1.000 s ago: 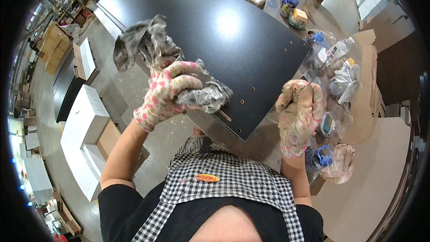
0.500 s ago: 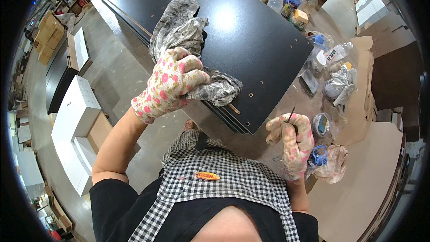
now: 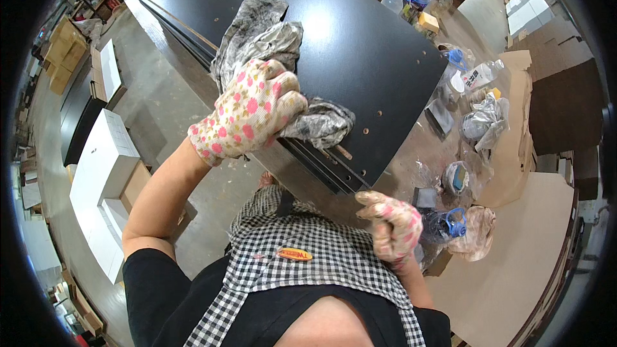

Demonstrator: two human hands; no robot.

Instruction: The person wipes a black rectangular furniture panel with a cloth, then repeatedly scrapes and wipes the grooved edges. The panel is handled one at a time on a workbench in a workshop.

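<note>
My left hand (image 3: pixel 250 109), in a flowered knit glove, is closed around a crumpled white rag (image 3: pixel 257 42) smeared with grey and black. Parts of the rag stick out on both sides of the fist. Rag and fist rest at the near left edge of a glossy black panel (image 3: pixel 360 45), the top one of a stack, with small drilled holes near its right end. My right hand (image 3: pixel 393 223), in a stained flowered glove, pinches a thin dark stick-like tool (image 3: pixel 355 177). The tool points at the panels' near edge beside the corner; its tip is hard to make out.
On the right lie a clear bottle (image 3: pixel 485 75), a blue-handled plastic jug (image 3: pixel 443 225), a stained cloth (image 3: pixel 477 234) and crumpled plastic. Cans and bottles stand behind the panel, with a yellow sponge (image 3: pixel 428 22). White boxes (image 3: pixel 103 167) sit on the floor at left.
My right hand has moved left and down, and its thin tool has swung from pointing up to lying towards the panel edge. My left hand and the rag have shifted slightly right.
</note>
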